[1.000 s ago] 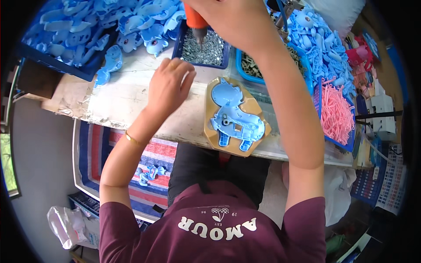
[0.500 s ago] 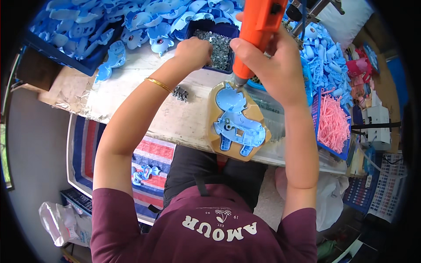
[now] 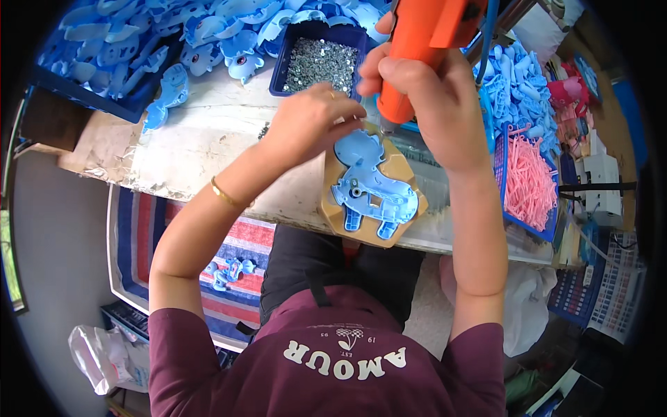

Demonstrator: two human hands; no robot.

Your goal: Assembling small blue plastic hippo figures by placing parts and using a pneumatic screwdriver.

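Note:
My right hand (image 3: pixel 448 115) is wrapped round an orange power screwdriver (image 3: pixel 424 62), held tip-down just above the upper right of a tan jig (image 3: pixel 399 154). In that jig lies a light-blue animal-shaped toy shell (image 3: pixel 382 194), its hollow side up, with a small round metal part in it. My left hand (image 3: pixel 313 125) hovers beside the shell's head end, fingers bent and drawn together. Whatever it pinches is too small to make out. Just beyond it stands a dark-blue tray (image 3: pixel 278 80) of small loose metal pieces.
Blue shell halves overflow a dark-blue bin (image 3: pixel 135 108) at far left. More blue parts (image 3: pixel 521 90) are heaped at far right, behind a basket of pink strips (image 3: pixel 529 181). A loose blue shell (image 3: pixel 167 97) lies on the worktable (image 3: pixel 215 132); another toy piece (image 3: pixel 233 271) rests on striped cloth below.
My left hand has come out of the metal-piece tray and moved nearer, toward the shell's head end. My right hand still holds the screwdriver over the jig. The view has shifted slightly.

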